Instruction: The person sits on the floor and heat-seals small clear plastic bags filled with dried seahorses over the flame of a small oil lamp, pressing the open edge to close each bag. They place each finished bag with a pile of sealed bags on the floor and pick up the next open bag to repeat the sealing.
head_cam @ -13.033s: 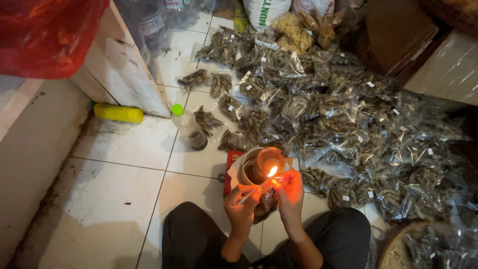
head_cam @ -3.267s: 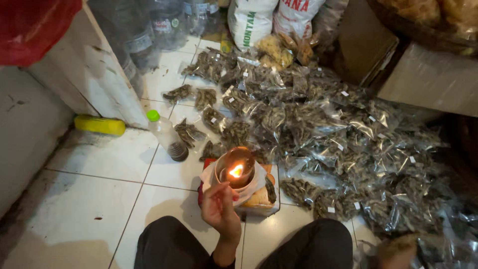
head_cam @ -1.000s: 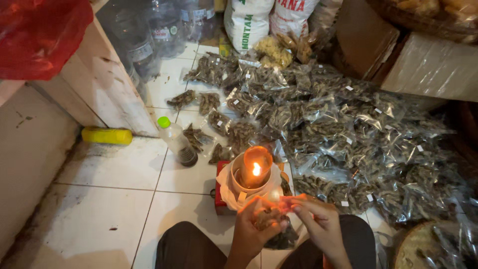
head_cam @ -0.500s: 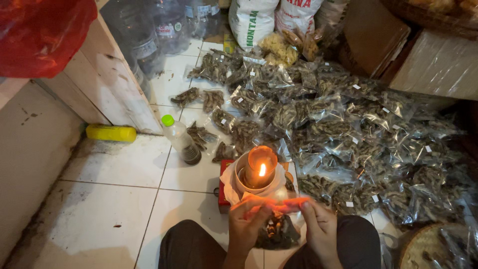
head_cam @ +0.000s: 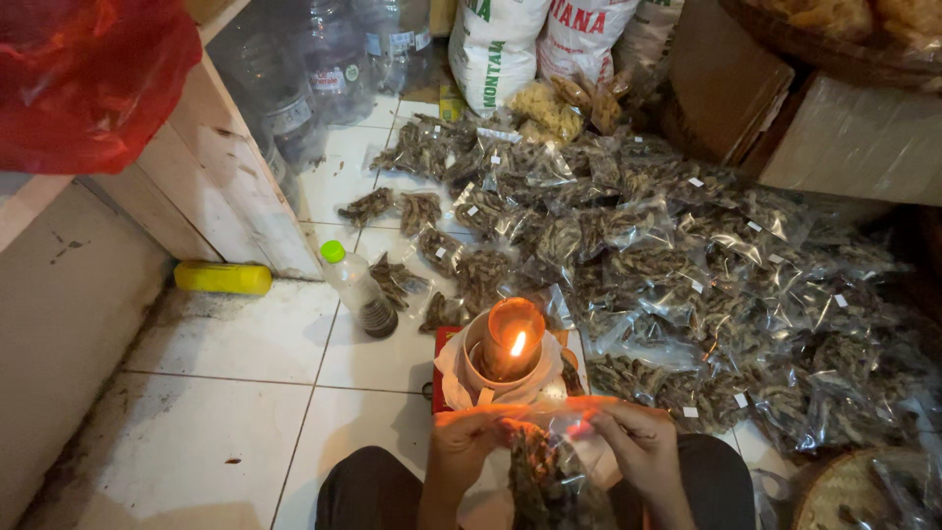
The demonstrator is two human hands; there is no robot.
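Fingers of both your hands pinch the top edge of a clear bag (head_cam: 549, 471) of dark dried pieces: left hand (head_cam: 466, 447) at one end of the mouth, right hand (head_cam: 638, 447) at the other, thumbs pressed against forefingers with the plastic stretched taut between them. The bag hangs over your lap, its mouth level with and just beside the candle (head_cam: 512, 344), which burns in a cup on a small red stand. The edge glows orange in the flame's light; whether it touches the flame I cannot tell.

Progress, judged: a large heap (head_cam: 687, 255) of filled bags covers the tiles beyond the candle, most carrying a small white label and looking closed. So most of the batch seems done. The bag in your grip appears filled, its mouth not visibly sealed.

Also noted: bottle (head_cam: 358, 290) with green cap, left of the candle, upright on the tiles.
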